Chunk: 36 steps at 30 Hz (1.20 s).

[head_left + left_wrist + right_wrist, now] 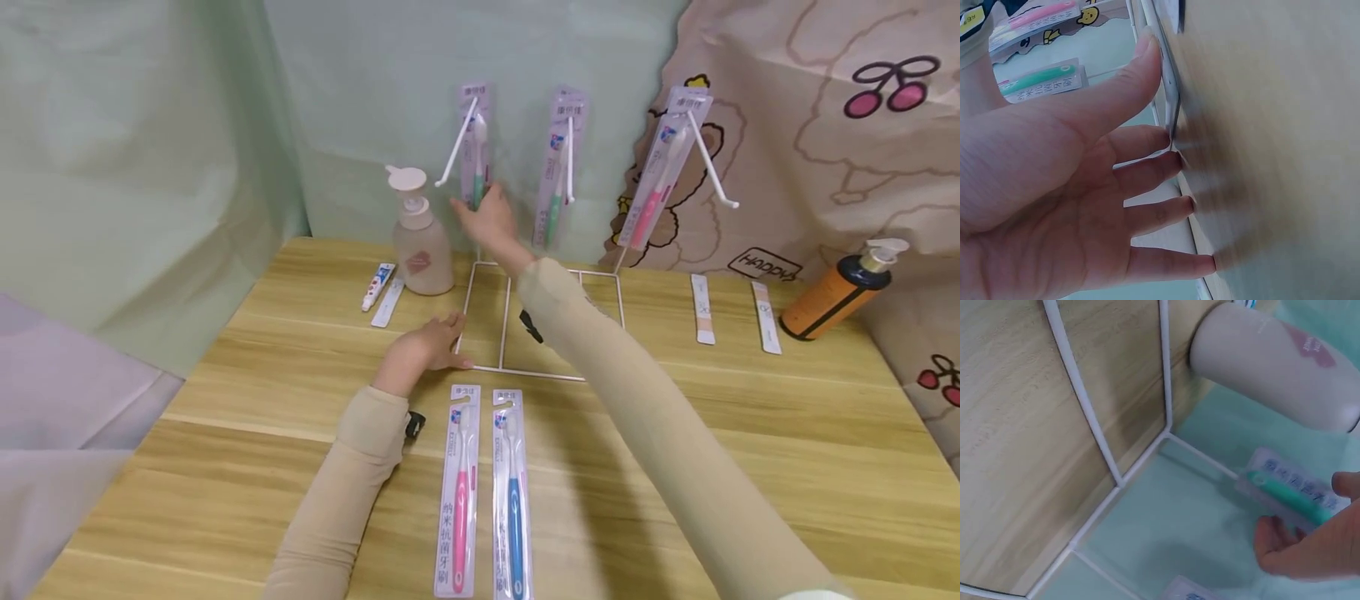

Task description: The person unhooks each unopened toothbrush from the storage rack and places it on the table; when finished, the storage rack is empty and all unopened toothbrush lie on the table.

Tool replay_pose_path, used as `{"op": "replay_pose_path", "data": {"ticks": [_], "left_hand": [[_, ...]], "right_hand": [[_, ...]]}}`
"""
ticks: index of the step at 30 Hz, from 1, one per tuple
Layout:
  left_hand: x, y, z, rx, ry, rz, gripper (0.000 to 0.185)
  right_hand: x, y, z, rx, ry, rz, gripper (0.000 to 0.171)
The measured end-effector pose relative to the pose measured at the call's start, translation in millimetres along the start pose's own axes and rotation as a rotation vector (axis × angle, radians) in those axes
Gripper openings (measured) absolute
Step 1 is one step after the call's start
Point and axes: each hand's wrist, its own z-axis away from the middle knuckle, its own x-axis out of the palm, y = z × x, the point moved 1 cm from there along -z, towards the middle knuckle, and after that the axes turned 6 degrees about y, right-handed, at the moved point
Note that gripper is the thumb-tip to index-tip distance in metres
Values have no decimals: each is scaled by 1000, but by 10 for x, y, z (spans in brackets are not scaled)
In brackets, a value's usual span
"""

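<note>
My right hand (pixel 491 221) is at the lower end of a packaged green toothbrush (pixel 468 162) hanging on the left hook of a white wire rack (pixel 540 374). In the right wrist view, thumb and fingers spread to either side of that pack (pixel 1288 495). My left hand (pixel 427 346) lies at the rack base's front left corner, fingers straight, their tips down on the table in the left wrist view. Another green toothbrush (pixel 553 200) hangs from the middle hook, a pink one (pixel 651 208) from the right. Packaged pink (pixel 460 517) and blue (pixel 515 525) toothbrushes lie in front.
A pale pump bottle (pixel 423 254) stands left of the rack, beside a small toothpaste tube (pixel 377 287) and a white sachet (pixel 387 303). Over on the right are two more sachets (pixel 702 308) and an orange pump bottle (pixel 832 300). Cloth hangs behind the wooden table (pixel 247 492).
</note>
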Motion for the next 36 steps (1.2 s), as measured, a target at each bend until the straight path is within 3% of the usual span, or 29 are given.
{"op": "replay_pose_path", "data": {"ticks": [6, 12, 17, 22, 25, 30, 36], "left_hand": [[34, -8, -16, -9, 10, 14, 85], [37, 27, -10, -3, 0, 22, 84], [45, 38, -13, 1, -3, 32, 85], [23, -13, 13, 6, 11, 20, 84], [14, -22, 34, 17, 3, 20, 83], [-3, -27, 33, 32, 10, 19, 83], [15, 11, -1, 37, 2, 12, 83]], "right_hand": [[24, 108, -45, -1, -18, -50, 53], [28, 198, -107, 0, -8, -14, 60], [-13, 248, -90, -29, 40, 44, 47], [-67, 323, 80, -188, 46, 114, 34], [-144, 380, 254, -273, 16, 143, 34], [-297, 409, 483, -302, -34, 133, 38], [-487, 521, 715, -373, -63, 219, 37]]}}
